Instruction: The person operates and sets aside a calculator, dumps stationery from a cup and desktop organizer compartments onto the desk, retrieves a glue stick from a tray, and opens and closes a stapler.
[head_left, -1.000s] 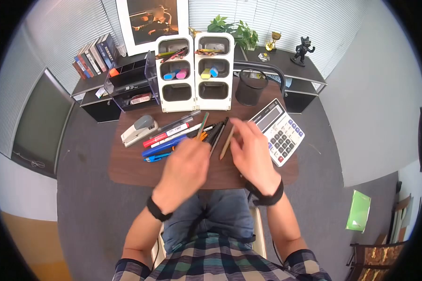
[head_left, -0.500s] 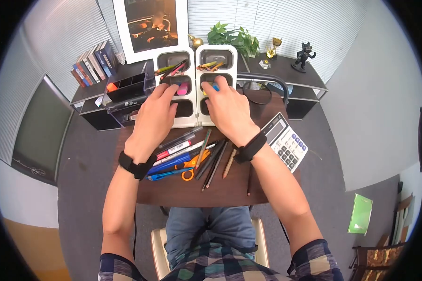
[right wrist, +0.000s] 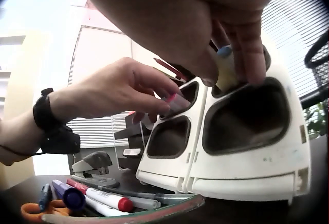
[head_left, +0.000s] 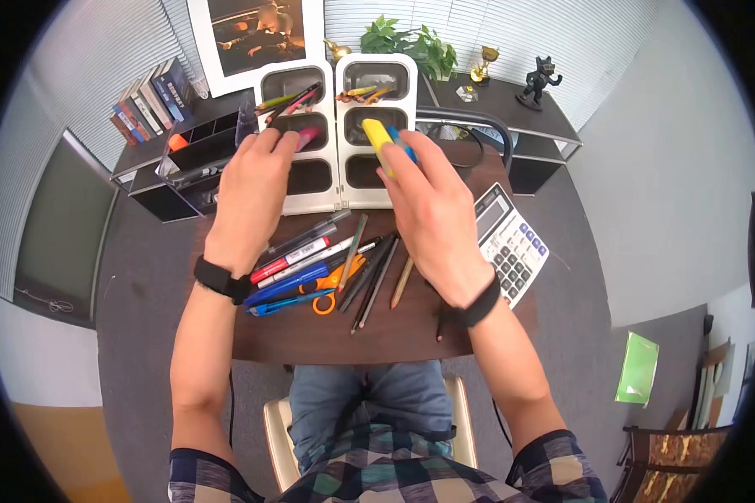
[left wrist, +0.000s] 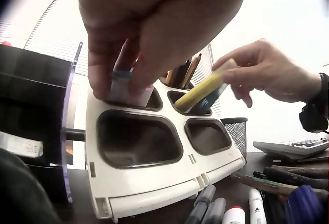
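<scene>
We tag yellow highlighter (head_left: 376, 134) pinched in right hand (head_left: 432, 214), the nearer one, at right middle bin (head_left: 352, 126), long axis far-left to near-right, with pink highlighter (head_left: 308, 136) to its left, pinched in left hand (head_left: 252, 189) at left middle bin (head_left: 288, 124).

Pens (head_left: 289, 285) lie before the organizer (head_left: 367, 199) — pencils (head_left: 369, 94) in its top compartments (head_left: 382, 74), calculator (head_left: 518, 256) to the right.

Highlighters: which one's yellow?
The yellow highlighter is in the right hand, left of the blue highlighter in the head view; the pink highlighter is at the left hand.
</scene>
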A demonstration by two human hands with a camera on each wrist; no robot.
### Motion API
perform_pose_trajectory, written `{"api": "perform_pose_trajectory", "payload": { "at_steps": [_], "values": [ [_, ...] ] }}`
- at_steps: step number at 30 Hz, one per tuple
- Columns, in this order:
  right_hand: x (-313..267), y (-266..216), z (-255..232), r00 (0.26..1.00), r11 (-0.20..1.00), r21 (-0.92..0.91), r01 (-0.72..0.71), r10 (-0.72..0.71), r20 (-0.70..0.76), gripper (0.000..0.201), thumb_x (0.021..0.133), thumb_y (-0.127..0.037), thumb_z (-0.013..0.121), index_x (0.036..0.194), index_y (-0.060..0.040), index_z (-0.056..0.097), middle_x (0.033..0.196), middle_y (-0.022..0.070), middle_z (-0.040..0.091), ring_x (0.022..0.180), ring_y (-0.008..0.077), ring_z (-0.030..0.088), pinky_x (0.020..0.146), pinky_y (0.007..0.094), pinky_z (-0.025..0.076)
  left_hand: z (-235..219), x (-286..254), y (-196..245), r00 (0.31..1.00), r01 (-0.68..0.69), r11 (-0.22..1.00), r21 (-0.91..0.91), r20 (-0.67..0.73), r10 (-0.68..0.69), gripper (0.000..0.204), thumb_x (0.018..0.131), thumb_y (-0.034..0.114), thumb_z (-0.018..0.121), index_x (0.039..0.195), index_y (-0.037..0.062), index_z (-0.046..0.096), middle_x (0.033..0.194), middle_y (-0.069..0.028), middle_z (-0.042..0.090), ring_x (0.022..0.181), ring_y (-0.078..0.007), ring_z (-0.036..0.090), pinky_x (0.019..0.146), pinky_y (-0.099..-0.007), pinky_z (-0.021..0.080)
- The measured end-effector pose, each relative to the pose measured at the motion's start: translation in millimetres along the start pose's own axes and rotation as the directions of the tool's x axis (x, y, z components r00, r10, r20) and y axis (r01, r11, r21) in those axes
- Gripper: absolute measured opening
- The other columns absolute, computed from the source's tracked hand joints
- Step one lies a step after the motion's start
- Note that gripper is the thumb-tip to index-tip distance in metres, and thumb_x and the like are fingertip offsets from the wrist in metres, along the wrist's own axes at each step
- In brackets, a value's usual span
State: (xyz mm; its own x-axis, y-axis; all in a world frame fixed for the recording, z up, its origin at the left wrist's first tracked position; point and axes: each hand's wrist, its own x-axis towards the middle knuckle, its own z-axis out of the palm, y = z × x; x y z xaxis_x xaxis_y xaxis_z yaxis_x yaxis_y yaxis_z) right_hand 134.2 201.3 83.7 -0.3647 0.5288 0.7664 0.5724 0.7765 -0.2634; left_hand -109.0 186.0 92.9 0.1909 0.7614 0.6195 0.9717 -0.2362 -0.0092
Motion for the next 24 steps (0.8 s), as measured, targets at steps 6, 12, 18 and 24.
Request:
{"api": "perform_pose_trajectory", "payload": {
  "at_steps": [6, 12, 18, 24],
  "values": [
    [-74, -32, -42, 0.981, 0.995, -0.069, -0.077, 0.063, -0.182, 0.037, 0.087, 0.008, 0.083, 0.123, 0.0017, 0.076, 0.134, 0.0213, 0.069, 0.100, 0.0332, 0.075, 0.082, 0.0391, 0.062, -33, -28, 9, 0.991, 0.009, 1.000, -0.028, -0.135, -0.013, 0.045, 0.088, -0.005, 0.063, 0.131, 0.0036, 0.068, 0.112, -0.0140, 0.068, 0.107, -0.0351, 0.066, 0.091, -0.0446, 0.057],
    [-142, -39, -44, 0.984, 0.976, -0.127, -0.176, 0.175, -0.018, 0.039, 0.085, 0.009, 0.083, 0.122, 0.0021, 0.076, 0.135, 0.0236, 0.068, 0.111, 0.0388, 0.074, 0.087, 0.0417, 0.063, -68, -84, 46, 0.932, 0.095, 0.993, -0.067, -0.346, -0.113, 0.028, 0.096, -0.004, 0.074, 0.124, 0.0008, 0.076, 0.115, -0.0168, 0.075, 0.100, -0.0318, 0.075, 0.086, -0.0374, 0.060],
    [-157, -47, -40, 0.971, 0.979, -0.110, -0.170, 0.186, 0.149, 0.042, 0.082, 0.001, 0.081, 0.123, 0.0032, 0.071, 0.136, 0.0184, 0.065, 0.093, 0.0303, 0.064, 0.079, 0.0428, 0.055, -68, -152, 86, 0.864, 0.403, 0.854, -0.329, -0.172, -0.474, 0.026, 0.096, -0.005, 0.076, 0.122, -0.0007, 0.077, 0.113, -0.0190, 0.077, 0.098, -0.0325, 0.077, 0.086, -0.0378, 0.061],
    [-153, -55, -34, 0.964, 0.971, -0.163, -0.173, 0.201, 0.172, 0.045, 0.082, -0.013, 0.086, 0.124, -0.0022, 0.072, 0.134, 0.0122, 0.066, 0.109, 0.0319, 0.060, 0.091, 0.0457, 0.047, -38, -176, 95, 0.865, 0.366, 0.845, -0.389, -0.192, -0.463, 0.025, 0.102, -0.004, 0.070, 0.127, -0.0037, 0.074, 0.101, -0.0118, 0.076, 0.075, -0.0127, 0.071, 0.066, -0.0274, 0.057]
  ]
}}
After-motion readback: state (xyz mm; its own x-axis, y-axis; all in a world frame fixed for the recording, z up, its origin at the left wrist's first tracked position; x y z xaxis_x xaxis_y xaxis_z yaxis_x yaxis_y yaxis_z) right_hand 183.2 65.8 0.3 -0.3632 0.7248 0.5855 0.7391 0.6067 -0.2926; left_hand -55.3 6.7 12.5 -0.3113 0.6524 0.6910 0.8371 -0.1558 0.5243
